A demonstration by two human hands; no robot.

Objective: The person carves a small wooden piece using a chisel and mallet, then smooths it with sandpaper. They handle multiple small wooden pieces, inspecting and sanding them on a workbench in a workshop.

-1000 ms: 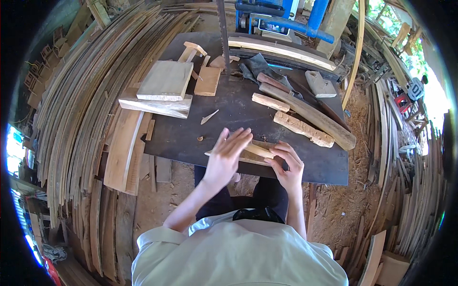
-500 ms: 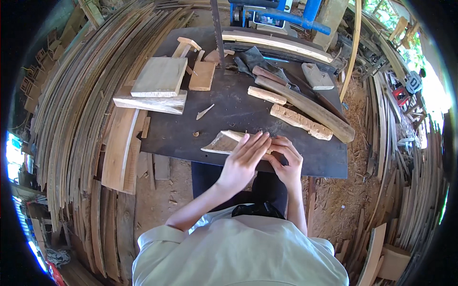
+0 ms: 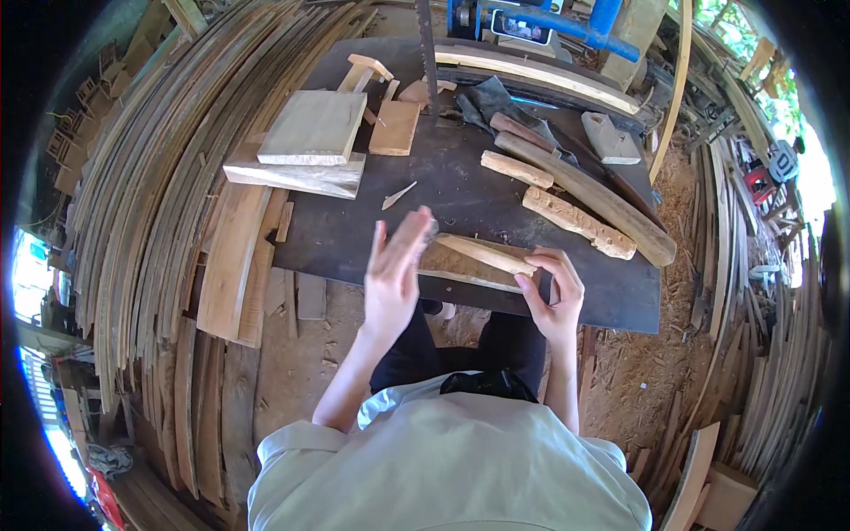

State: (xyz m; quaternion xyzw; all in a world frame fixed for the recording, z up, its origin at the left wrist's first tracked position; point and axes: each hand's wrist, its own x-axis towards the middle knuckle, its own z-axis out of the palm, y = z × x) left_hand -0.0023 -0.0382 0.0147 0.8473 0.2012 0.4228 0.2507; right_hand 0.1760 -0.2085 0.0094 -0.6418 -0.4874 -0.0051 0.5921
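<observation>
My left hand [image 3: 397,270] is raised at the near edge of the dark tabletop, left of a narrow pale wood piece [image 3: 474,250], with its fingers stretched out and slightly blurred. My right hand [image 3: 553,292] grips that piece's right end between thumb and fingers. Beneath it lies a flat brown piece with a pale edge [image 3: 465,270], partly hidden by my hands. A thin wood sliver [image 3: 397,196] lies farther back, and two rough carved pieces [image 3: 575,221] lie beyond my right hand.
The dark table [image 3: 319,234] bears stacked boards [image 3: 305,124], a long rounded stick [image 3: 611,208] and cloth [image 3: 487,97]. An upright saw blade [image 3: 428,62] and blue machine [image 3: 611,40] are at the back. Long timber [image 3: 142,203] is piled on both sides.
My left hand has lifted off the narrow piece and moved left, after pressing across it half a second ago. My right hand still holds it. The view has shifted slightly.
</observation>
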